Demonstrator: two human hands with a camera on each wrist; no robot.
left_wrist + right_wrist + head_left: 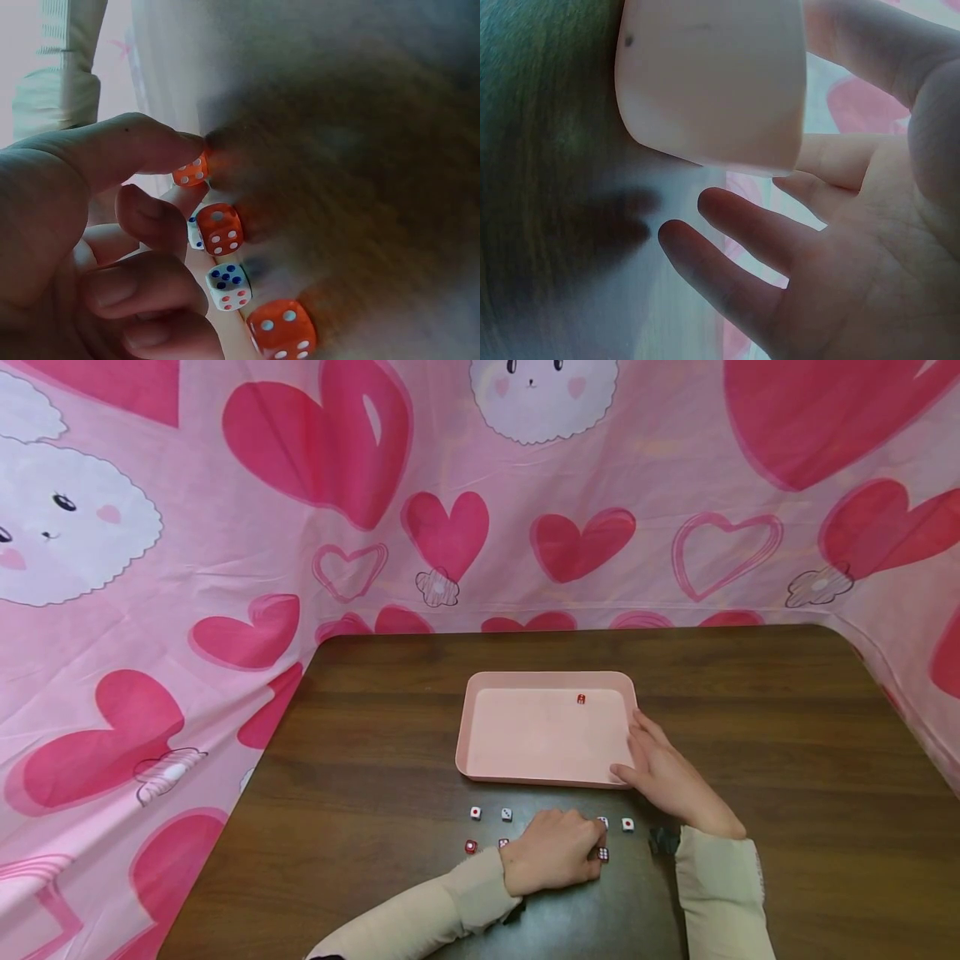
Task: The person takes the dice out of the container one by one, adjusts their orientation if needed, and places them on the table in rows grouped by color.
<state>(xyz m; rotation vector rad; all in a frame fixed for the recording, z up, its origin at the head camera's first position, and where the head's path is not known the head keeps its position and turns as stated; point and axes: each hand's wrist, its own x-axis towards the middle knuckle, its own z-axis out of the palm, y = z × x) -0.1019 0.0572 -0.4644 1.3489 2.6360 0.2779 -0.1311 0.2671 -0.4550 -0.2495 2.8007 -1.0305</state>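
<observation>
My left hand (553, 850) reaches across the near side of the table, and its thumb and forefinger pinch a red die (191, 172) with white dots. In the head view this die (603, 855) shows at the fingertips. The other left fingers are curled beside more dice, among them a red die (219, 229) and a white die (229, 287). My right hand (672, 779) grips the right end of a shallow pink tray (543, 727), thumb on the near corner and fingers along the side. One red die (581, 699) lies inside, towards the back.
White dice (476, 813) form a row in front of the tray, with another white die (627, 824) at its right end. A second red die (470, 847) sits nearer me, left of the hand. Beyond the wooden table (375, 718) hangs a pink heart-printed cloth (517, 477).
</observation>
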